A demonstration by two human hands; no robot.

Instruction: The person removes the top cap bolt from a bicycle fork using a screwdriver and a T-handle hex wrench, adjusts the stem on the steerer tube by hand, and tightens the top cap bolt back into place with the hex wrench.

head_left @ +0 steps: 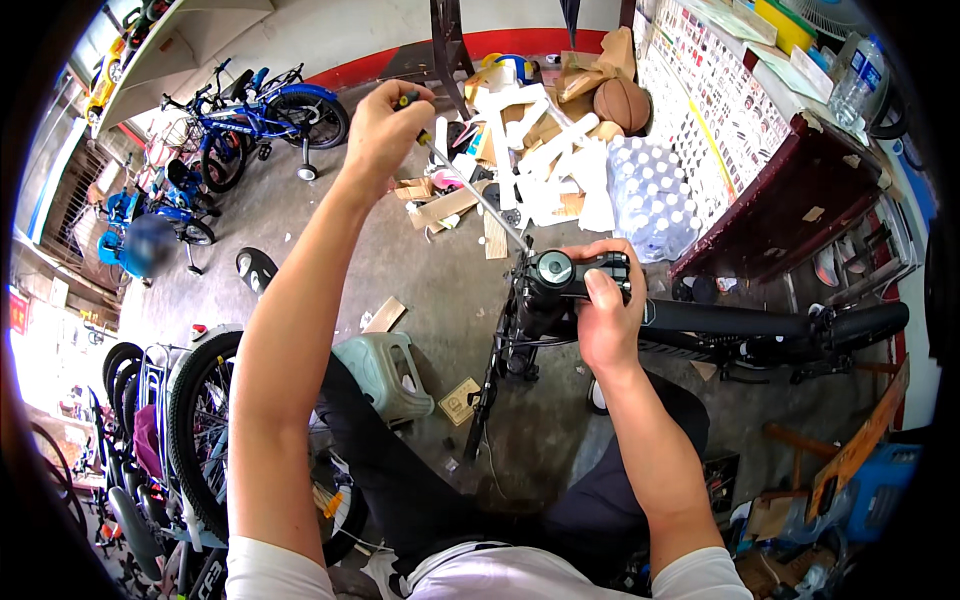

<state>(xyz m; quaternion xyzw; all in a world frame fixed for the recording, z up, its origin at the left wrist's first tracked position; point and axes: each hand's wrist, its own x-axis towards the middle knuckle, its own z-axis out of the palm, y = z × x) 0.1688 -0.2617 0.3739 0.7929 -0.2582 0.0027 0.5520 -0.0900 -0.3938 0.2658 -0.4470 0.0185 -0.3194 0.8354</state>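
My left hand (383,135) is raised at upper middle, closed around the yellow-and-black handle of a long screwdriver-like tool (470,187). Its thin metal shaft slants down to the front of a black bicycle (535,315); whether the tip touches it is unclear. My right hand (610,318) grips the black handlebar stem (582,282) beside the round top cap (555,267), thumb on top. The bicycle's dark frame (730,326) reaches to the right, toward a wheel at the edge of the view.
Blue children's bicycles (260,120) stand at upper left, more bicycles (200,430) at lower left. A pale plastic stool (400,355) is near my left leg. Packing scraps (520,150) and a basketball (620,105) lie ahead. A dark red cabinet (775,215) and wooden planks (850,440) are right.
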